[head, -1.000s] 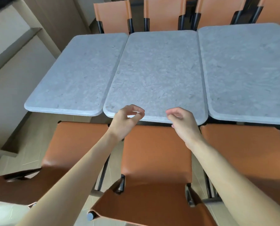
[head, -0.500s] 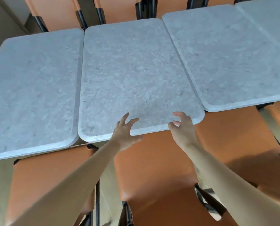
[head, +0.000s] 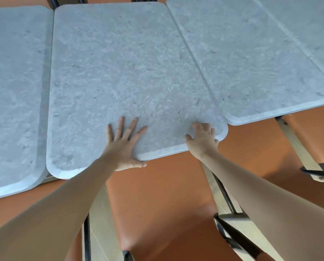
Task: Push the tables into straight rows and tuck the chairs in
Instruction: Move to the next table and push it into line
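1. A person's left hand (head: 124, 146) lies flat, fingers spread, on the near edge of the middle surface (head: 127, 76), thumb hooked along its rim; the right hand (head: 203, 140) presses beside the near right corner, fingers bent on the top (no grip visible).
2. The middle surface sits between the left surface (head: 14, 91) and the right surface (head: 251, 59), edges close or touching.
3. Progress, as judged: the row is not yet straight. The three near edges are stepped, the right surface's ending farthest away, so more pushing seems due.
4. The orange chair (head: 163, 200) below the hands has its seat mostly exposed, so tucking is left.
5. The middle surface's long axis runs away from the person, short edge nearest.
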Demonstrator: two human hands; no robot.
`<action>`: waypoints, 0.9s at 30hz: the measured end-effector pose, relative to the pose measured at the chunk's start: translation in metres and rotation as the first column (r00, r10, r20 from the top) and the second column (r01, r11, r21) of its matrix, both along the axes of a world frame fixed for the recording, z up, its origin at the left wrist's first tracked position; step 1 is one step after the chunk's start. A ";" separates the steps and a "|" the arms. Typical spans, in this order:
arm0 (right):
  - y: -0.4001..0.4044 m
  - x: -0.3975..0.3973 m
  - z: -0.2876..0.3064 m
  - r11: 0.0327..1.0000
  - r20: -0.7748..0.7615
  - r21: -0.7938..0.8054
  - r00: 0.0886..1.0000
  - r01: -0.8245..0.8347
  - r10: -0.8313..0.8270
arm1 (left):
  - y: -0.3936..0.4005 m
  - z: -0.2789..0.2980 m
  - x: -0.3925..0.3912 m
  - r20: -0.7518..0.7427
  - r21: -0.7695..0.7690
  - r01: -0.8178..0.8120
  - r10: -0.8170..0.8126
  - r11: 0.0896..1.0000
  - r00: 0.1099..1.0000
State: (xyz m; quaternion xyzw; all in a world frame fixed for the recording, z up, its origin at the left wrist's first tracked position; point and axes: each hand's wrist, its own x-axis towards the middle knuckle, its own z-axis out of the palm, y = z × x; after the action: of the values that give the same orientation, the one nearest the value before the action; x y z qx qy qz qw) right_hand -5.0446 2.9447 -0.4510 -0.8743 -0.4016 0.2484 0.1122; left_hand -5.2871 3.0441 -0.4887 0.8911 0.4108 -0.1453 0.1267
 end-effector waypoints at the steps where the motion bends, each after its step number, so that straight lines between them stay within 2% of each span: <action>1: 0.001 0.001 -0.006 1.000 0.044 0.014 0.999 0.006 -0.007 | -0.001 -0.006 -0.001 -0.013 0.046 0.006 -0.006 0.999 1.000; 7: 0.004 0.018 -0.030 0.977 0.201 0.211 0.978 0.006 -0.049 | -0.001 -0.018 -0.003 0.010 0.139 0.017 -0.019 0.990 1.000; 12: 0.003 0.027 -0.050 0.932 0.249 0.361 0.962 0.017 -0.114 | -0.001 -0.021 -0.005 0.013 0.174 0.035 -0.038 0.984 0.999; 15: 0.002 0.029 -0.059 0.899 0.183 0.434 0.971 0.060 -0.153 | -0.001 -0.022 -0.006 0.026 0.200 0.036 -0.042 0.979 0.999; 23: 0.003 0.034 -0.071 0.858 0.168 0.513 0.977 0.029 -0.133 | -0.002 -0.027 -0.006 0.046 0.221 0.025 -0.036 0.975 0.998; 25: 0.001 0.036 -0.067 0.839 0.058 0.537 0.988 0.092 -0.146 | -0.003 -0.027 -0.006 0.052 0.232 0.026 -0.039 0.972 0.998; 27: -0.003 0.040 -0.065 0.735 -0.088 0.632 0.965 0.245 -0.246 | -0.004 -0.025 -0.006 0.056 0.232 0.013 -0.026 0.973 0.998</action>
State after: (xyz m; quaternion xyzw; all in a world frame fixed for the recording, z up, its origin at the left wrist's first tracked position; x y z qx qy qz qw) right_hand -5.0044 2.9420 -0.5157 -0.8294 -0.3433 0.0795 0.4335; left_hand -5.2935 3.0398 -0.5141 0.9077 0.4122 -0.0712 0.0326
